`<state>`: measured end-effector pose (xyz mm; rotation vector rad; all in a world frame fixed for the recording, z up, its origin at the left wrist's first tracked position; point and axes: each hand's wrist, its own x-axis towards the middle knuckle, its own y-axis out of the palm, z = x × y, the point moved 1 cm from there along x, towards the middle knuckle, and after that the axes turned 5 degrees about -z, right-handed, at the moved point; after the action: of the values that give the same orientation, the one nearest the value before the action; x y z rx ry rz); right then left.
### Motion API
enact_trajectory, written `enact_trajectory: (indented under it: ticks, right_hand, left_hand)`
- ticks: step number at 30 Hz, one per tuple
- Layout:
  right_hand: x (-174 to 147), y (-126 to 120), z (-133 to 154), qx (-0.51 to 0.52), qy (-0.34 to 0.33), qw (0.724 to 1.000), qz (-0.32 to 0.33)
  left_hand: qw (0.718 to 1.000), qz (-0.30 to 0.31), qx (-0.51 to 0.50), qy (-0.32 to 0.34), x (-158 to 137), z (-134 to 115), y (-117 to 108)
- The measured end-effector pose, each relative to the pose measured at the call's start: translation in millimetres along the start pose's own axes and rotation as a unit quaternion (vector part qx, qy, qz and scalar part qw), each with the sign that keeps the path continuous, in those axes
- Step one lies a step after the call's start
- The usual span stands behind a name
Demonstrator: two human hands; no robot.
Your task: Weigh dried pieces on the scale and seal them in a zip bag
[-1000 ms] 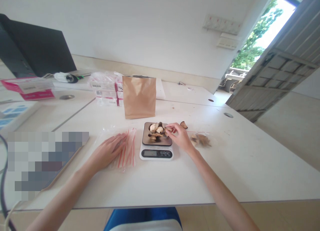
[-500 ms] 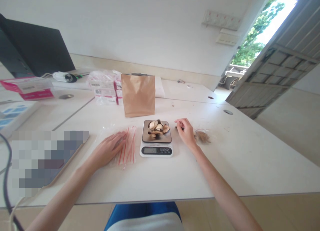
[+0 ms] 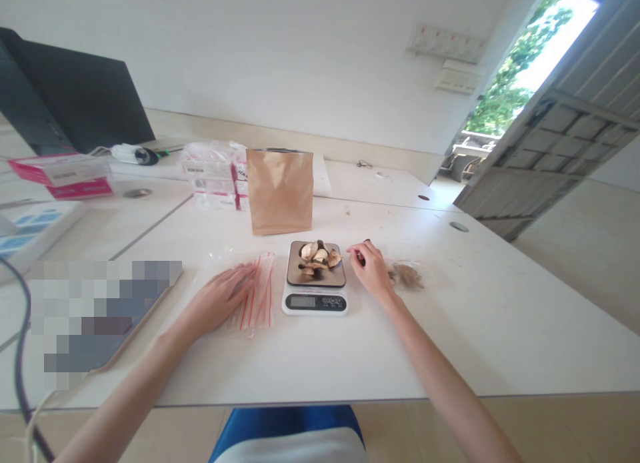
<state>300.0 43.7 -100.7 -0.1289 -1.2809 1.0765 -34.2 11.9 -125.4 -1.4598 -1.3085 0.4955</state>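
Observation:
A white kitchen scale (image 3: 316, 303) with a steel top carries several dried mushroom pieces (image 3: 320, 257), cream and brown with dark edges. Its display is too faint to read. Left of the scale, my left hand (image 3: 227, 293) lies flat with its fingers stretched over a stack of clear zip bags (image 3: 257, 296) with red seal lines. My right hand (image 3: 371, 268) hovers just to the right of the scale, fingers curled together around a small dark piece that is mostly hidden. Beside its wrist lies a clear bag (image 3: 407, 276) with brown dried bits in it.
A brown paper pouch (image 3: 280, 193) stands upright behind the scale. Pink and white boxes (image 3: 215, 183) in plastic are stacked to its left. A pixelated flat object (image 3: 105, 323) lies at the left, near a cable (image 3: 20, 356). A black monitor (image 3: 80, 93) stands at the back left.
My right hand has drawn slightly closer to the scale, its fingers now curled round the dark piece that showed beneath them. My left hand stays on the bags. The view has shifted slightly.

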Motion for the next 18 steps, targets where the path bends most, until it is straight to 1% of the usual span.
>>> enact_trajectory:
  ticks: [7,14,16,18]
  right_hand:
    - [0.1,-1.1,-1.2,-0.018,0.000,1.000,-0.001]
    - [2.3,-5.2,-4.8,-0.028,0.019,0.999,-0.016]
    - [3.0,-7.1,-5.1,-0.024,0.032,0.999,-0.035]
    - [4.1,-9.5,-1.3,-0.010,0.040,0.997,-0.063]
  left_hand:
    - [1.000,0.007,0.001,-0.006,-0.2,-0.2,0.0]
    - [1.000,0.002,-0.002,-0.014,-0.7,-0.3,-1.2]
    - [0.999,-0.024,-0.016,-0.037,-1.3,-4.8,-6.4]
    - [0.993,-0.085,-0.043,-0.064,-2.1,-13.1,-14.4]
